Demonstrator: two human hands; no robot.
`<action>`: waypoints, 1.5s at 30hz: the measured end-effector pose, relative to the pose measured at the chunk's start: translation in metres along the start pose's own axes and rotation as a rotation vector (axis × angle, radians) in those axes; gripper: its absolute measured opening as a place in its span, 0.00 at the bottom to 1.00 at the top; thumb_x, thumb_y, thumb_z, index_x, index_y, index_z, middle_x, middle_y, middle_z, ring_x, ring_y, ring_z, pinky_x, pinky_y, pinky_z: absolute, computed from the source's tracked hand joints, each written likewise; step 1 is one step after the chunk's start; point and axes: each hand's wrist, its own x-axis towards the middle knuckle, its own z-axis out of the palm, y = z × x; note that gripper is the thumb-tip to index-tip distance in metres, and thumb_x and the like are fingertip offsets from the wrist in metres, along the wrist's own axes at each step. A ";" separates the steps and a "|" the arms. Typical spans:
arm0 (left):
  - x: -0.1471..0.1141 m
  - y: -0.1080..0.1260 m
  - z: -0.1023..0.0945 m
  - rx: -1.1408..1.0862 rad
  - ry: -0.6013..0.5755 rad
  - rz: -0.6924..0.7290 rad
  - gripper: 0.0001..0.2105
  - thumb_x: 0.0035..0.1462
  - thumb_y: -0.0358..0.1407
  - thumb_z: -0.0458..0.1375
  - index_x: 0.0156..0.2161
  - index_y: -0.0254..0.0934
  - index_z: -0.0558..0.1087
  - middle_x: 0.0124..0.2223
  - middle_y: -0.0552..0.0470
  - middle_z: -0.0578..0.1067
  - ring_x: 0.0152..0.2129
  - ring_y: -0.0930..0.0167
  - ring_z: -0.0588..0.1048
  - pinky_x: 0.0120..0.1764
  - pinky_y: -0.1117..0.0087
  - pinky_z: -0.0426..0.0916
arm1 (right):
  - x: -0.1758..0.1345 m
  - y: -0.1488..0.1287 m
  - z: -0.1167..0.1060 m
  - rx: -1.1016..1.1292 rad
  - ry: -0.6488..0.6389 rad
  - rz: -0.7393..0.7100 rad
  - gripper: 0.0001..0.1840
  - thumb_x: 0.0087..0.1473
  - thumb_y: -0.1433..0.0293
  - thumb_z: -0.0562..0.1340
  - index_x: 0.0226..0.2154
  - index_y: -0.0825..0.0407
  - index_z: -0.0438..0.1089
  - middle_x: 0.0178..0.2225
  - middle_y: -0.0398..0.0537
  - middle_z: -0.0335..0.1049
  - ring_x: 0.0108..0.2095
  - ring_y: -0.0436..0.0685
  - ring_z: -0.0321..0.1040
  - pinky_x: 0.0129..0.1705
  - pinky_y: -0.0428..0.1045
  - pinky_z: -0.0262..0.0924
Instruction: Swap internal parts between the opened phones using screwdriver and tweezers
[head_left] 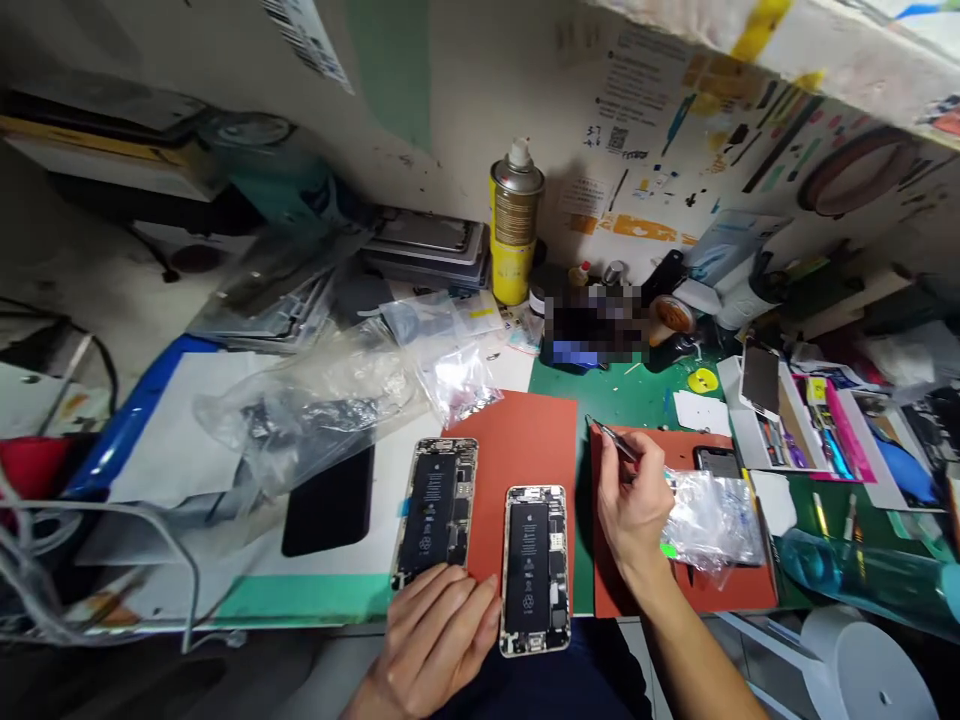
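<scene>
Two opened smartphones with black batteries and bare circuit parts lie side by side. The left phone [436,505] rests partly on an orange-red mat [517,430]; the right phone [535,570] extends past the mat's near edge. My left hand [439,635] is closed at the left phone's lower end, thumb near the right phone. Whatever its curled fingers hold, if anything, is hidden. My right hand [634,495] grips slim dark tweezers [619,440], their tips pointing up and left, away from both phones. A plastic bag [712,520] lies beside that hand.
A black phone screen [330,505] lies left, partly under a clear plastic bag [330,390]. A yellow spray can [514,225] stands by the wall. Right are a white tool tray [780,400] and a blue bottle [870,575]. White cables [157,510] hang at far left.
</scene>
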 end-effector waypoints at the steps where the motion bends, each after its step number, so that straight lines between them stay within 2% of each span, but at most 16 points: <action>1: 0.000 -0.001 0.000 -0.007 -0.003 0.004 0.08 0.69 0.23 0.57 0.45 0.28 0.79 0.29 0.48 0.81 0.27 0.68 0.80 0.34 0.65 0.76 | 0.000 0.001 0.002 0.006 0.001 0.006 0.10 0.71 0.67 0.65 0.52 0.51 0.71 0.42 0.53 0.83 0.38 0.59 0.84 0.40 0.52 0.79; 4: -0.001 0.000 -0.001 -0.001 -0.005 -0.008 0.09 0.70 0.23 0.56 0.45 0.28 0.79 0.29 0.47 0.81 0.27 0.68 0.80 0.34 0.65 0.76 | -0.001 0.004 0.006 0.010 0.011 0.023 0.10 0.70 0.67 0.66 0.51 0.51 0.71 0.42 0.53 0.84 0.37 0.58 0.84 0.40 0.51 0.79; 8: -0.007 -0.001 -0.001 0.028 0.012 -0.034 0.07 0.68 0.22 0.59 0.45 0.28 0.80 0.32 0.47 0.84 0.30 0.68 0.82 0.39 0.64 0.79 | -0.001 0.000 0.002 0.003 0.039 0.053 0.10 0.69 0.66 0.67 0.50 0.51 0.71 0.42 0.52 0.84 0.38 0.58 0.85 0.41 0.51 0.80; 10: -0.010 -0.002 0.001 0.034 0.054 -0.045 0.08 0.66 0.20 0.62 0.46 0.28 0.81 0.34 0.48 0.85 0.31 0.69 0.83 0.41 0.65 0.80 | -0.002 -0.006 -0.005 0.052 0.058 0.110 0.11 0.67 0.65 0.69 0.49 0.51 0.72 0.41 0.52 0.84 0.38 0.58 0.85 0.41 0.51 0.80; 12: -0.012 -0.004 0.004 0.037 0.085 -0.065 0.12 0.63 0.18 0.64 0.48 0.30 0.81 0.36 0.49 0.86 0.31 0.69 0.84 0.43 0.65 0.81 | -0.003 -0.014 -0.016 0.163 0.053 0.233 0.13 0.65 0.63 0.71 0.47 0.50 0.72 0.41 0.51 0.83 0.39 0.59 0.85 0.41 0.52 0.80; 14: -0.011 -0.005 0.006 0.027 0.093 -0.092 0.16 0.61 0.18 0.66 0.52 0.32 0.81 0.37 0.49 0.87 0.32 0.69 0.85 0.42 0.66 0.82 | -0.006 -0.024 -0.028 0.332 -0.005 0.413 0.16 0.62 0.61 0.73 0.46 0.49 0.70 0.39 0.49 0.83 0.38 0.58 0.84 0.40 0.51 0.80; 17: -0.006 -0.003 0.009 -0.005 0.112 -0.132 0.20 0.60 0.17 0.67 0.56 0.31 0.79 0.40 0.48 0.87 0.34 0.68 0.86 0.41 0.68 0.82 | -0.013 -0.040 -0.044 0.646 -0.185 0.672 0.19 0.60 0.61 0.75 0.45 0.47 0.68 0.32 0.41 0.79 0.30 0.55 0.81 0.34 0.49 0.77; 19: -0.003 -0.002 0.010 -0.018 0.130 -0.163 0.20 0.61 0.18 0.67 0.57 0.31 0.79 0.41 0.47 0.87 0.35 0.69 0.86 0.42 0.68 0.82 | -0.019 -0.049 -0.052 0.802 -0.302 0.781 0.19 0.60 0.61 0.75 0.44 0.46 0.67 0.27 0.36 0.74 0.25 0.53 0.76 0.29 0.47 0.73; 22: -0.002 -0.001 0.012 -0.014 0.124 -0.201 0.19 0.63 0.20 0.67 0.58 0.31 0.78 0.43 0.47 0.87 0.37 0.69 0.86 0.44 0.68 0.81 | -0.030 -0.059 -0.057 0.901 -0.417 0.866 0.18 0.60 0.61 0.76 0.42 0.47 0.67 0.24 0.35 0.73 0.23 0.52 0.74 0.27 0.46 0.69; 27: -0.004 -0.001 0.014 -0.040 0.107 -0.195 0.20 0.62 0.21 0.68 0.58 0.31 0.76 0.45 0.46 0.87 0.39 0.69 0.86 0.44 0.68 0.81 | -0.037 -0.066 -0.060 0.926 -0.466 0.904 0.18 0.59 0.62 0.77 0.40 0.47 0.68 0.24 0.36 0.74 0.23 0.50 0.73 0.26 0.44 0.68; 38: 0.003 -0.002 0.012 -0.088 0.120 -0.173 0.12 0.65 0.20 0.64 0.51 0.31 0.77 0.43 0.47 0.87 0.36 0.70 0.86 0.39 0.69 0.78 | -0.037 -0.068 -0.063 0.839 -0.468 0.864 0.19 0.58 0.61 0.77 0.40 0.47 0.68 0.24 0.36 0.72 0.22 0.51 0.72 0.25 0.46 0.67; 45: 0.003 -0.003 0.012 -0.107 0.106 -0.188 0.14 0.66 0.21 0.63 0.54 0.34 0.76 0.43 0.48 0.87 0.36 0.70 0.86 0.39 0.69 0.79 | -0.036 -0.069 -0.068 0.755 -0.463 0.821 0.20 0.57 0.60 0.77 0.38 0.48 0.67 0.25 0.39 0.76 0.21 0.52 0.73 0.22 0.45 0.66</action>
